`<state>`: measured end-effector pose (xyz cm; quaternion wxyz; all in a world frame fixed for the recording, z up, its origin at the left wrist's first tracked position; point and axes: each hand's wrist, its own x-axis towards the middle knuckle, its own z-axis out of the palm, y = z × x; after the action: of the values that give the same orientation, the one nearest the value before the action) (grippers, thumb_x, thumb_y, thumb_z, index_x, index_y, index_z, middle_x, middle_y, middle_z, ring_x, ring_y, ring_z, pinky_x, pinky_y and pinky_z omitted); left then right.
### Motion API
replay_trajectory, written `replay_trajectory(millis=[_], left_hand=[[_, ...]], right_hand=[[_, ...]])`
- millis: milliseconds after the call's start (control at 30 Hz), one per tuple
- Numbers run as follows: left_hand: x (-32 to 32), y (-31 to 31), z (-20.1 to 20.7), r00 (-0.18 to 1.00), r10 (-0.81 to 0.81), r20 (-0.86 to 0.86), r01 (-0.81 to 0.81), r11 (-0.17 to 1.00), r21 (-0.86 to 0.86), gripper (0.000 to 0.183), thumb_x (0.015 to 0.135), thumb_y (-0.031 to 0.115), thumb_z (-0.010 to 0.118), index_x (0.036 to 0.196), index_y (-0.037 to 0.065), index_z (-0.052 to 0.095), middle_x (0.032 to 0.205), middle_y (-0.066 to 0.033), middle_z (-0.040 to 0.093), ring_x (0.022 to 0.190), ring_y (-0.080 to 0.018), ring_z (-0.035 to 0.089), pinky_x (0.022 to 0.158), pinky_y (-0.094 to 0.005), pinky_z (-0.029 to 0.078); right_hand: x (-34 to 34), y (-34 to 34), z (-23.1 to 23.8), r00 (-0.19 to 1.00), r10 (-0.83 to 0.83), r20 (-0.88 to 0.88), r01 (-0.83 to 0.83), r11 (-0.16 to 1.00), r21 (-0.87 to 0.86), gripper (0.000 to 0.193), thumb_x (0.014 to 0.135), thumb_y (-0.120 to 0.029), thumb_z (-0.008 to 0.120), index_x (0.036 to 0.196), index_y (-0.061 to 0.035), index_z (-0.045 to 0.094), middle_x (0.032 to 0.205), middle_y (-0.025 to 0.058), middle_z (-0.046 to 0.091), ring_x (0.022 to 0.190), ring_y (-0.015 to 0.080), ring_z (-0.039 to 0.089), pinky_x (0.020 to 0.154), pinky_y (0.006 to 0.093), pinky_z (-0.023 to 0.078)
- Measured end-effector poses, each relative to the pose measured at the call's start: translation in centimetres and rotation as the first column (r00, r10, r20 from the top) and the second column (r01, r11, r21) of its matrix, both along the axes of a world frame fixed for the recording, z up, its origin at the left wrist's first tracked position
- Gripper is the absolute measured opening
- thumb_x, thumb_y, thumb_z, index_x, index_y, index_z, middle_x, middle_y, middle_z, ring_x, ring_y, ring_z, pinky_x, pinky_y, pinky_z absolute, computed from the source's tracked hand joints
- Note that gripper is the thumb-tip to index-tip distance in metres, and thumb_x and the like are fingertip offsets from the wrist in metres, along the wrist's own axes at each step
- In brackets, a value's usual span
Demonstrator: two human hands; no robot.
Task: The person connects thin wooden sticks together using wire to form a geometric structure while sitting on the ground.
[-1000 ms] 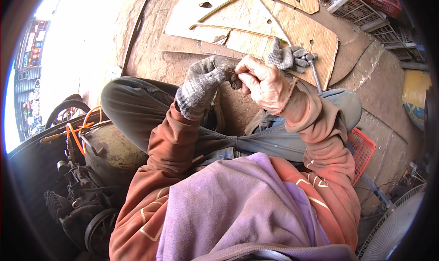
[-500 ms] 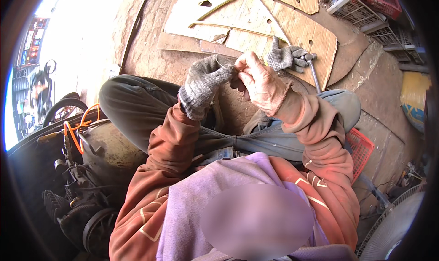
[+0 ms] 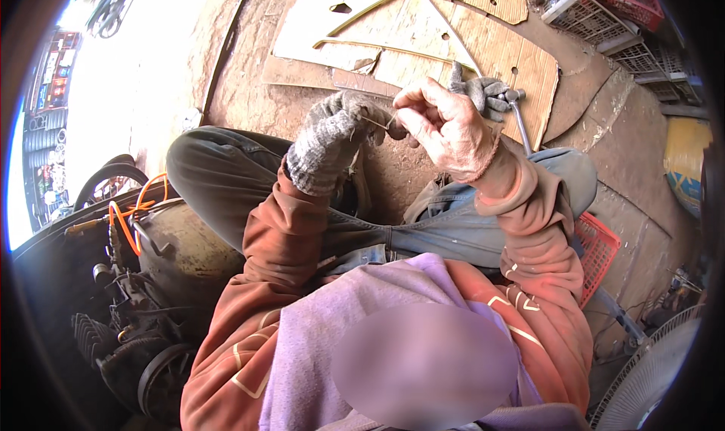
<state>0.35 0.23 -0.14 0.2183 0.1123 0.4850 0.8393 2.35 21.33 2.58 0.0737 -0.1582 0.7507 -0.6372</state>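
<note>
My left hand, in a grey knitted glove, is closed on a thin piece of wire that sticks out toward my other hand. My bare right hand faces it, with thumb and forefinger bent toward each other at the wire's far end. Whatever is between those right fingertips is too small to make out. Dark shapes just below the wire are blurred. Past my right hand, a second grey glove lies on a cardboard sheet, beside a hammer.
Long thin strips cross on the cardboard. Plastic crates stack at the far right. A red basket and a fan stand at my right. On my left are a machine with a tank and an orange hose.
My hands have moved slightly apart, the right one shifting right and its fingers loosening. More of the wire shows between them. My left hand has tilted a little.
</note>
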Motion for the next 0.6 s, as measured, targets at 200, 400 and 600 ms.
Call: replay_trajectory(millis=[200, 400, 600], left_hand=[[0.3, 0.6, 0.6, 0.994, 0.04, 0.098, -0.018, 0.976, -0.217, 0.018, 0.085, 0.013, 0.073, 0.086, -0.002, 0.062, 0.076, -0.0134, 0.068, 0.068, -0.0175, 0.064, 0.066, -0.0289, 0.051], [0.2, 0.6, 1.1, 0.997, -0.009, 0.078, 0.041, 0.904, -0.426, 0.017, 0.083, 0.009, 0.076, 0.081, -0.001, 0.062, 0.076, -0.0112, 0.069, 0.069, -0.0142, 0.063, 0.065, -0.0259, 0.05], [0.2, 1.6, 2.6, 0.99, -0.005, 0.142, 0.062, 0.916, -0.397, 0.017, 0.084, 0.01, 0.074, 0.082, -0.002, 0.064, 0.075, -0.0111, 0.069, 0.073, -0.0157, 0.064, 0.069, -0.0281, 0.051]], right_hand=[[-0.2, -1.1, 0.5, 0.95, -0.065, -0.306, 0.072, 0.997, 0.013, 0.012, 0.09, 0.002, 0.064, 0.103, 0.0011, 0.062, 0.085, 0.0039, 0.058, 0.074, 0.009, 0.058, 0.064, 0.0234, 0.047], [0.0, -1.0, 0.0, 0.917, -0.015, -0.399, 0.069, 0.99, 0.122, 0.007, 0.086, -0.003, 0.066, 0.092, -0.004, 0.063, 0.084, 0.0118, 0.058, 0.075, 0.0305, 0.063, 0.065, 0.0369, 0.051], [0.1, -1.4, -0.3, 0.965, -0.078, -0.252, 0.016, 0.97, -0.241, 0.007, 0.099, 0.001, 0.046, 0.094, -0.0022, 0.048, 0.084, 0.0008, 0.046, 0.068, 0.0052, 0.04, 0.06, 0.0188, 0.037]])
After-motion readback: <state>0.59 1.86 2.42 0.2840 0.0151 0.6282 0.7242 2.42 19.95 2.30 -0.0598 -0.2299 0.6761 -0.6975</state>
